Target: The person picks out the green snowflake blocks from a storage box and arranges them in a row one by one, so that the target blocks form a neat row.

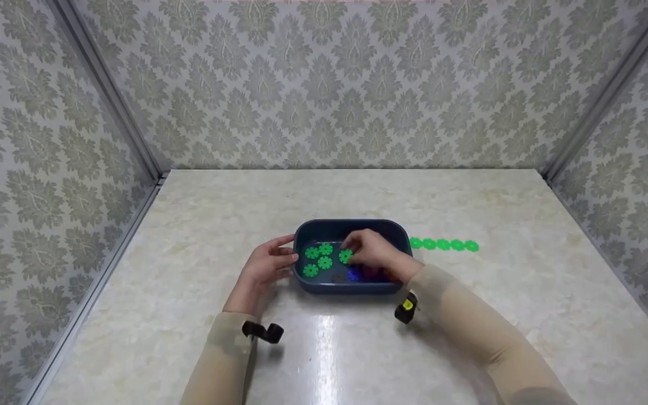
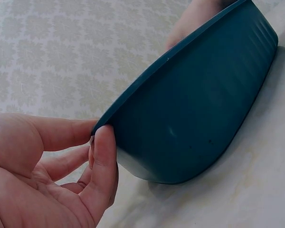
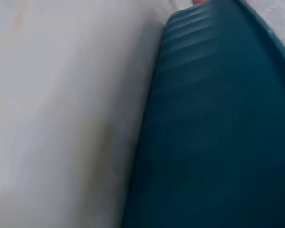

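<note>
A dark blue-green plastic basin [image 1: 352,288] sits on the table, with several green flower-shaped plastic discs [image 1: 325,262] lying in its left part. My left hand [image 1: 268,261] grips the basin's left end; in the left wrist view its thumb and fingers pinch the rim [image 2: 133,90]. Reaching over the front wall, my right hand [image 1: 373,250] is inside the basin and pinches a green disc [image 1: 346,257] at its fingertips. A blue disc [image 1: 352,274] and some red ones, partly hidden, lie beneath that hand. The right wrist view shows the basin's outer wall [image 3: 204,123], without the hand.
To the right of the basin, a row of several green discs [image 1: 443,244] runs along the pale marbled table [image 1: 234,208]. Patterned panels [image 1: 324,84] enclose the table at the back and sides.
</note>
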The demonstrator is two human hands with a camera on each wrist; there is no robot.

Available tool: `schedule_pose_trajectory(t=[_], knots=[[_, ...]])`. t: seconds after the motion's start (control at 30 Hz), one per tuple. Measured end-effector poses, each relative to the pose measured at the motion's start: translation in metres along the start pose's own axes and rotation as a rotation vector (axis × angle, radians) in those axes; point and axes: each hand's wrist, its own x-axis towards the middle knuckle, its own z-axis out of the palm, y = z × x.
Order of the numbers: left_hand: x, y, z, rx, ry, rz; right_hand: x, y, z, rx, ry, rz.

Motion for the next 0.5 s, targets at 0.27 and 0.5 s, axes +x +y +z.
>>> schedule_pose_trajectory(t=[0.27, 0.5], knots=[[0.0, 0.001, 0.0, 0.005, -0.001, -0.001, -0.011, -0.001, -0.015, 0.109, 0.013, 0.007], [0.0, 0.001, 0.001, 0.011, 0.015, -0.014, -0.025, 0.0, -0.031, 0.244, 0.028, 0.036]])
